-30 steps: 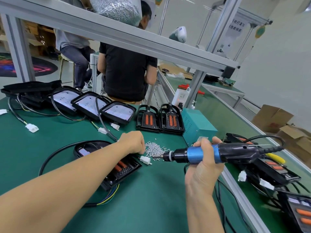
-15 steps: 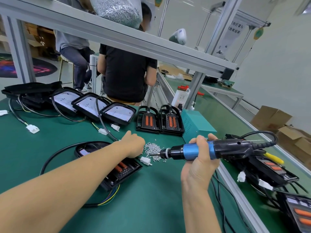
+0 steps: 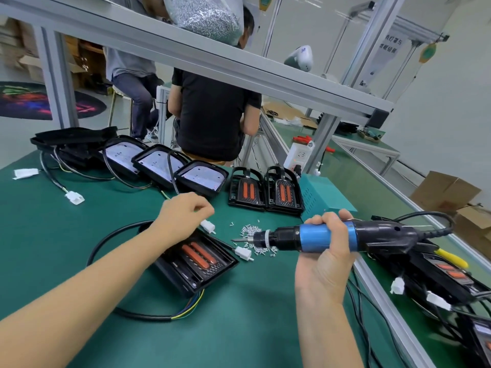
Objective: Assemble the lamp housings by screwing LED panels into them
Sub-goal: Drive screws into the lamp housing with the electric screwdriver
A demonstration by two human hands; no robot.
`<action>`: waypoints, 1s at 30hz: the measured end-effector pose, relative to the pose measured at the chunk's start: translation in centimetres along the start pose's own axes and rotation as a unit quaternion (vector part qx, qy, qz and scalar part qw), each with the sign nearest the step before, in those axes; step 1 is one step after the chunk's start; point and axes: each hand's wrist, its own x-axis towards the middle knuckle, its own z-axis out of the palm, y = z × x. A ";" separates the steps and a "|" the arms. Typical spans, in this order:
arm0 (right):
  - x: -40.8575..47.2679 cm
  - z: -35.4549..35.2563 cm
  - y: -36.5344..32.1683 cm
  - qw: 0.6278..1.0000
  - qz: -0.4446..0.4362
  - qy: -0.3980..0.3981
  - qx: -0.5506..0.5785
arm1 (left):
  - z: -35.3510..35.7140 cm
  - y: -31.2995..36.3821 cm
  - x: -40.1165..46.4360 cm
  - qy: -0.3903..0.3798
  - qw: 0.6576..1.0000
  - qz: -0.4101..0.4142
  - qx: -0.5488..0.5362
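Green matting covered the bench [image 3: 239, 328] in a pale workshop, with an aluminium frame rail [image 3: 212, 62] crossing above. Your right hand [image 3: 325, 264] gripped the blue-and-black electric screwdriver [image 3: 326, 237], bit level over the small pile of silver screws [image 3: 256, 236]. Your left hand [image 3: 183, 216], fingers curled, hovered above the black lamp housing with orange strips [image 3: 198, 264]; whether it pinched a screw was unclear. White-panelled housings [image 3: 159, 162] lined the far edge. Open mat lay nearest you. More housings [image 3: 451, 277] at the right were cut off.
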 end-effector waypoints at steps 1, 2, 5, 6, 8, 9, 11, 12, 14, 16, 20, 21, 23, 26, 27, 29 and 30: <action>-0.3 0.3 0.2 1.000 0.009 -0.010 0.006 | -0.6 -0.8 -1.0 0.045 0.998 -0.022 -0.029; -0.6 0.6 0.4 1.000 0.017 -0.022 0.009 | -1.1 -1.6 -2.0 0.087 0.994 -0.045 -0.047; -1.6 1.7 1.7 0.998 0.037 -0.056 -0.004 | -2.2 -4.1 -4.1 0.182 0.977 -0.100 -0.052; -2.0 2.1 2.3 0.997 0.042 -0.064 -0.009 | -2.5 -4.8 -4.7 0.197 0.972 -0.118 -0.052; -2.8 3.2 3.4 0.995 0.055 -0.082 -0.013 | -2.9 -6.1 -5.6 0.203 0.963 -0.161 -0.067; -3.2 3.7 4.0 0.994 0.061 -0.090 -0.011 | -3.1 -6.6 -6.1 0.197 0.960 -0.183 -0.075; -3.9 4.6 4.9 0.992 0.069 -0.106 -0.008 | -3.4 -7.4 -6.7 0.168 0.959 -0.214 -0.084; -4.2 5.0 5.3 0.991 0.073 -0.116 -0.010 | -3.5 -7.7 -6.9 0.150 0.960 -0.222 -0.088; -4.8 5.7 6.1 0.988 0.077 -0.134 -0.020 | -3.9 -7.9 -7.0 0.109 0.966 -0.223 -0.078; -5.3 6.4 6.9 0.986 0.083 -0.143 -0.029 | -3.9 -7.9 -7.1 0.072 0.974 -0.213 -0.036; -6.0 7.3 8.1 0.980 0.077 -0.170 -0.069 | -3.5 -7.7 -6.9 0.079 0.975 -0.203 0.049; -6.2 7.4 8.3 0.978 0.071 -0.179 -0.083 | -3.4 -7.7 -6.8 0.088 0.973 -0.202 0.068; -6.5 7.6 8.7 0.975 0.065 -0.191 -0.097 | -3.2 -7.7 -6.6 0.096 0.971 -0.193 0.102; -6.7 7.6 8.9 0.972 0.057 -0.201 -0.111 | -3.1 -7.7 -6.2 0.091 0.971 -0.184 0.125; -6.7 7.7 8.9 0.971 0.057 -0.203 -0.114 | -3.0 -7.8 -6.1 0.091 0.970 -0.184 0.128; -6.6 7.7 8.9 0.970 0.058 -0.203 -0.118 | -2.9 -7.9 -5.9 0.092 0.970 -0.182 0.135; -6.6 7.7 9.0 0.970 0.058 -0.200 -0.121 | -2.9 -7.9 -5.9 0.094 0.970 -0.179 0.137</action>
